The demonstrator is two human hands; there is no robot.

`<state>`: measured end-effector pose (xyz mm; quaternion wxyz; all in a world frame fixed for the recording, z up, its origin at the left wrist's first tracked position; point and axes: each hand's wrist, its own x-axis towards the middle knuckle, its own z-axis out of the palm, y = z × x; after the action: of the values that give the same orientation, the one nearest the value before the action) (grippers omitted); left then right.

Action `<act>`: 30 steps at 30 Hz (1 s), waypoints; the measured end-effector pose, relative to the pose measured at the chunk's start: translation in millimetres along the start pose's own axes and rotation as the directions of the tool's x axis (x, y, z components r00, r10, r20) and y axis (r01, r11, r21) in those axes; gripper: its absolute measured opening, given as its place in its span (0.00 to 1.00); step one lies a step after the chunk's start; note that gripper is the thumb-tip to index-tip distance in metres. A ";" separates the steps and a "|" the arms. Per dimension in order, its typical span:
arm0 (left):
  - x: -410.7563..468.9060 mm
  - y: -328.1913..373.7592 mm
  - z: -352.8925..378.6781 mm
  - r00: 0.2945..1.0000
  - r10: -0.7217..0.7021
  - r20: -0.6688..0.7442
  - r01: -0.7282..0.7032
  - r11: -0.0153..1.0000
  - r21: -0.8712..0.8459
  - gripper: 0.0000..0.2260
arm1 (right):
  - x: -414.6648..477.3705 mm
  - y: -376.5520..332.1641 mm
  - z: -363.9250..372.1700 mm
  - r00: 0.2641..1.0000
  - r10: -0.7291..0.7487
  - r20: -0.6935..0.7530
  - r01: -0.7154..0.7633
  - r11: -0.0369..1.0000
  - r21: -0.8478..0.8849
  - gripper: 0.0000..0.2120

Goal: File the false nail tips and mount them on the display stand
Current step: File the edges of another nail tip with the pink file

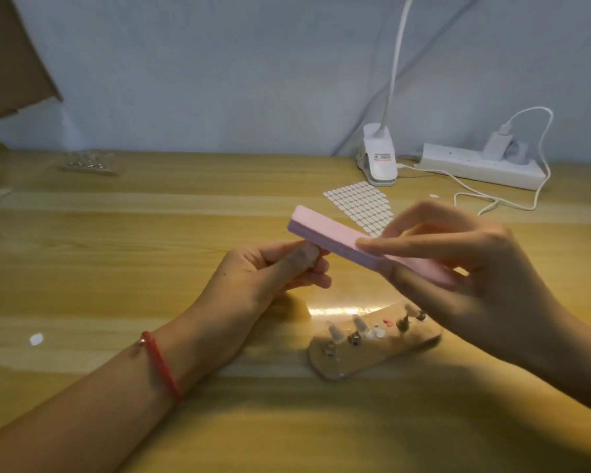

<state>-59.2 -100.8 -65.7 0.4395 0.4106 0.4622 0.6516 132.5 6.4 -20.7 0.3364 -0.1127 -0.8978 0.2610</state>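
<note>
Filing stage, judged mid-task. Left hand [270, 273] fingers pinch translucent false nail tip [308, 257] at underside of pink rectangular foam file block [342, 237]; right hand [468, 268] fingers clamp block. Oblong wooden display stand [372, 351] on bench [116, 268]: two mounted tips [335, 331], remaining metal pegs [404, 324] bare.

Display stand [372, 343] near front, sticker sheet [360, 204] behind, power strip [481, 165] perhaps rearmost
</note>
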 end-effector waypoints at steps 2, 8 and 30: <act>-1.2 0.3 1.0 1.000 0.005 0.017 -0.005 1.000 0.011 0.10 | 2.5 -0.8 8.7 1.000 -0.006 -0.010 0.006 1.000 0.005 0.12; -0.9 0.8 1.8 0.999 -0.001 -0.034 0.001 1.000 0.003 0.12 | 2.8 1.1 4.2 1.000 0.014 -0.011 -0.014 1.000 -0.005 0.12; -2.7 7.9 4.7 1.000 -0.017 -0.014 0.016 0.998 -0.054 0.17 | 14.8 4.5 -14.7 0.826 0.465 -0.319 -0.181 0.754 0.632 0.25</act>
<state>-55.6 -103.8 -57.3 0.4524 0.3903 0.4509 0.6631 131.2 21.5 -5.8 0.5035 -0.2218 -0.6358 0.5413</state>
